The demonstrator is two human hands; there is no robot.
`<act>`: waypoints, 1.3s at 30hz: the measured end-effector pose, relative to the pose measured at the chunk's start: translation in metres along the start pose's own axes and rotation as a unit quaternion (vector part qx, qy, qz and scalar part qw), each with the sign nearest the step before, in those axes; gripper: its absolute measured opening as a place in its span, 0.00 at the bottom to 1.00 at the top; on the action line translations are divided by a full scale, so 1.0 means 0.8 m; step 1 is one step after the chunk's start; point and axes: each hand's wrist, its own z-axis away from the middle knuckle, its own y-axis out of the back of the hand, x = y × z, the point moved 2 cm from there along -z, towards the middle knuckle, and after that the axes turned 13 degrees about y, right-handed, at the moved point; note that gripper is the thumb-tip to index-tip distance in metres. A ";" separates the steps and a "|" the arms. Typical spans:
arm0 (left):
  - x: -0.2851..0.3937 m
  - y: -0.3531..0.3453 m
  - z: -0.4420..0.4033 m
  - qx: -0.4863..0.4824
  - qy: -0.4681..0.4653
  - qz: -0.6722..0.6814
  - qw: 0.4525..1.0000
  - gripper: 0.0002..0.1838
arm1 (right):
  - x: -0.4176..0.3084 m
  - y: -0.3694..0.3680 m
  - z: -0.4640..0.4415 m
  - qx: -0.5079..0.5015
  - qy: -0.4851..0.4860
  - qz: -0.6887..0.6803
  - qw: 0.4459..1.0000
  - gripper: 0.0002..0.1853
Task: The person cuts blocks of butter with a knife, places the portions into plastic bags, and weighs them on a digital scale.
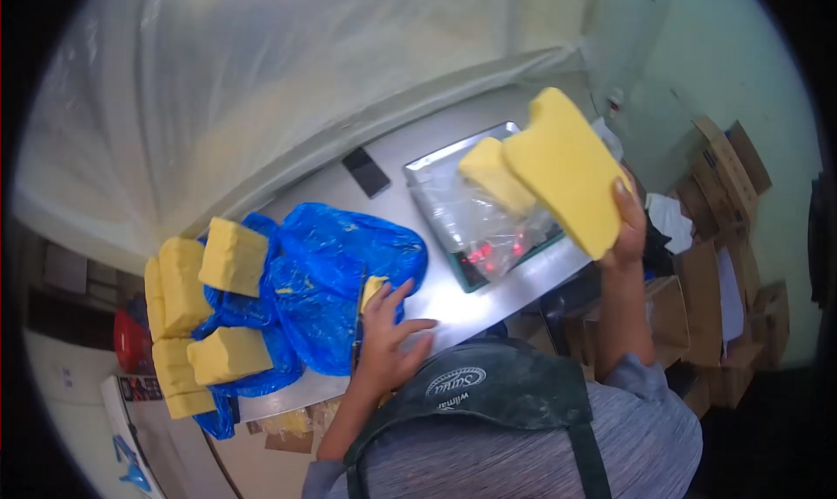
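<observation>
My right hand (629, 224) grips a big flat yellow slab (567, 168), which looks like butter or margarine, by its lower right edge. It is raised and tilted above the digital scale (427, 166). Behind it, a smaller yellow block (495, 175) sits in a clear plastic bag (453, 207) on the metal pan; the slab partly hides it. My left hand (392, 333) has its fingers spread at the edge of a greasy blue plastic sheet (349, 246). A small yellow piece (374, 288) lies by its fingertips, beside a thin dark edge I cannot make out.
Several yellow blocks (231, 257) stand on the left, some on the blue plastic. A black phone (366, 173) lies at the back of the metal table (471, 316). Clear sheeting (305, 81) hangs behind. Cardboard boxes (711, 298) are stacked at the right.
</observation>
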 end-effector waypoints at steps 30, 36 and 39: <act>0.114 -0.194 -0.137 -0.159 -0.033 -0.231 0.959 0.39 | 0.188 0.084 0.026 0.099 -0.273 -0.064 0.955 0.19; 0.105 -0.181 -0.145 -0.161 -0.065 -0.215 0.961 0.36 | 0.261 0.019 0.010 0.000 -0.307 -0.296 0.905 0.22; 0.094 -0.162 -0.152 -0.144 -0.089 -0.163 0.972 0.33 | 0.240 -0.006 0.006 -0.054 -0.293 -0.304 0.905 0.23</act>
